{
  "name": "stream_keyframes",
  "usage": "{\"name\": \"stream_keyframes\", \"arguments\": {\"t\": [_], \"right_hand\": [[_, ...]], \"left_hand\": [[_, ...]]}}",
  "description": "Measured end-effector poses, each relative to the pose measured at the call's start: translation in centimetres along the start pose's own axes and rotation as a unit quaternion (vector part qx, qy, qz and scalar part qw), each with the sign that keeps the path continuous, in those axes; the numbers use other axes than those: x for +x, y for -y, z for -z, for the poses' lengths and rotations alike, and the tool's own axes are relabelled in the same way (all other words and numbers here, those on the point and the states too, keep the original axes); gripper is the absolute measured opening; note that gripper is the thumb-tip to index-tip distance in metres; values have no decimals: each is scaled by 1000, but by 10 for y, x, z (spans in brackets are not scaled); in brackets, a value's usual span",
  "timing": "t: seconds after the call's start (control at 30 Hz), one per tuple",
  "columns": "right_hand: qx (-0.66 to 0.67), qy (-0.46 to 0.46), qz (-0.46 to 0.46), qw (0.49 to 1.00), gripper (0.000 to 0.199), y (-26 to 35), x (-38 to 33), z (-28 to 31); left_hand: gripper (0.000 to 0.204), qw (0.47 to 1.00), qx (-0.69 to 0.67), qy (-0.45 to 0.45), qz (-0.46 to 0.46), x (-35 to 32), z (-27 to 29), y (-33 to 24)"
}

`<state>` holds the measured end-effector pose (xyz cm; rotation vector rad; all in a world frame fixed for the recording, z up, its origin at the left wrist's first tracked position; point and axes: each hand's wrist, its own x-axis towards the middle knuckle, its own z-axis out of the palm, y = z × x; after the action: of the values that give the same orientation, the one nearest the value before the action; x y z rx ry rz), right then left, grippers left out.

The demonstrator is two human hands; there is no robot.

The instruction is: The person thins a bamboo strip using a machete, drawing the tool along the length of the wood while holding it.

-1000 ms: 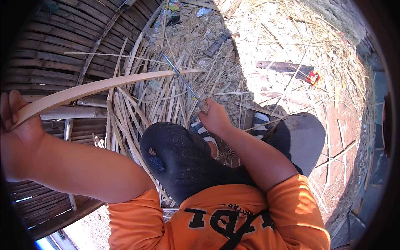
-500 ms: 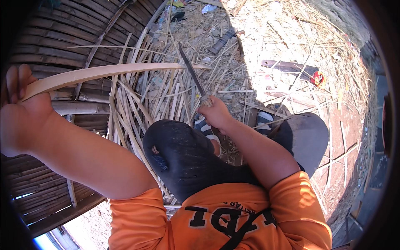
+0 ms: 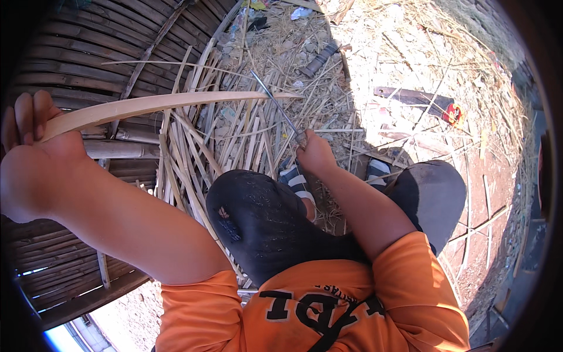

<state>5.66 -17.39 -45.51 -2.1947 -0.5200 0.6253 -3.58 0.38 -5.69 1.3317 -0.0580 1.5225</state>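
1. Gripping the pale strip by its near end in the curled left hand, toward ten o'clock.
2. Stretching from there to a far tip at twelve o'clock, above loose strips.
3. Clasping the knife by its handle in the fisted right hand, just off centre toward one o'clock.
4. Crossing the strip near its tip, blade-first toward eleven o'clock; impossible to tell whether touching.
5. Lying at two o'clock: a dark-bladed tool.

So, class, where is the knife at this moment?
In the head view, the knife is just above centre, gripped in the right hand, its blade crossing the pale strip near that strip's right end.
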Motion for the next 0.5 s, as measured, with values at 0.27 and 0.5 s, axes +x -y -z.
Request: {"name": "stream_keyframes", "arguments": {"t": [0.27,0.5], "right_hand": [[269,136,-31,953,32,44,-9,23],[17,-18,85,996,31,21,-10,-2]], "left_hand": [[25,999,33,39,3,42,66,3],[24,998,33,50,3,45,64,5]]}}
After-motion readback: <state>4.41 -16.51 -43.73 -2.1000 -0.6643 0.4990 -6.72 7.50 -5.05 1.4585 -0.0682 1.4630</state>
